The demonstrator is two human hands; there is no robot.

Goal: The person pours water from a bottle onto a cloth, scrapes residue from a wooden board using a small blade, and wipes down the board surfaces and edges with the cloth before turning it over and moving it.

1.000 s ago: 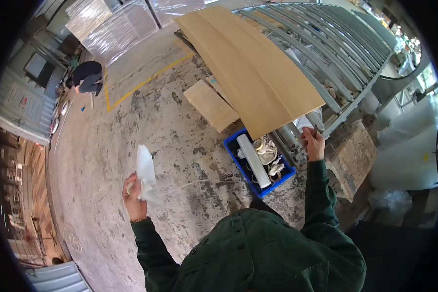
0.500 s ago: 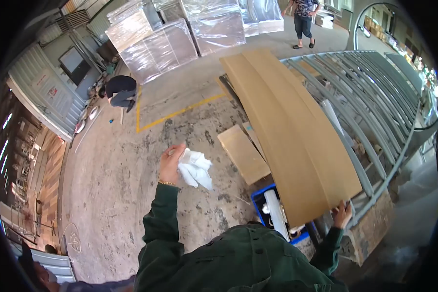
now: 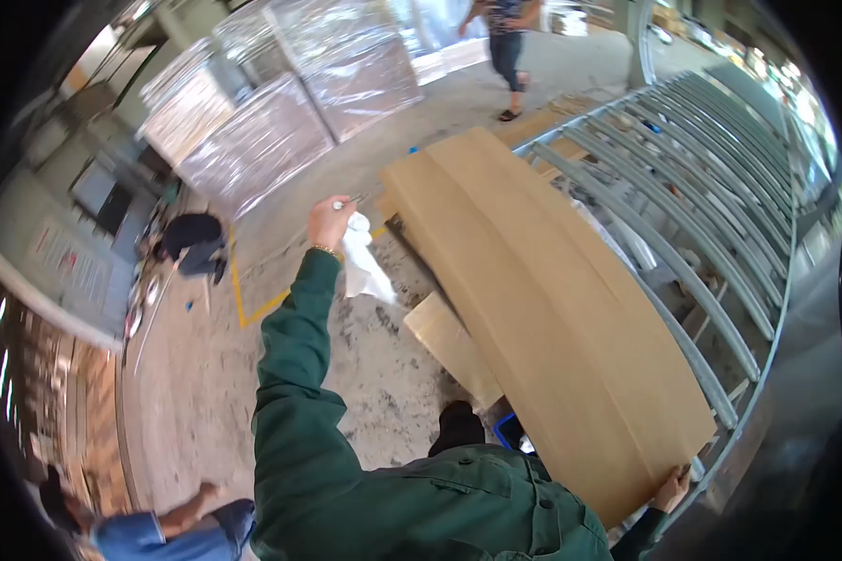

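Note:
My left hand (image 3: 330,224) is raised at arm's length, its fingers closed on a crumpled white cloth (image 3: 367,269) that hangs down beside the wrist. A long brown cardboard sheet (image 3: 552,318), with lengthwise creases, slants across the space to my right. At its near right corner, my right hand (image 3: 672,488) grips the edge; part of the fingers is hidden. The far end of the cardboard lies close to the right of my left hand, apart from it.
Grey metal barred frames (image 3: 692,224) lie along the cardboard's right side. Below its left edge are a flat carton (image 3: 454,351) and a blue crate (image 3: 509,432). Film-wrapped stacks (image 3: 257,140) stand behind. One person crouches (image 3: 195,245), another walks (image 3: 505,56), a third is lower left (image 3: 164,533).
My left hand has moved forward with the cloth, towards the cardboard's far end. My body and view have shifted forward. The person at the lower left has come further into view.

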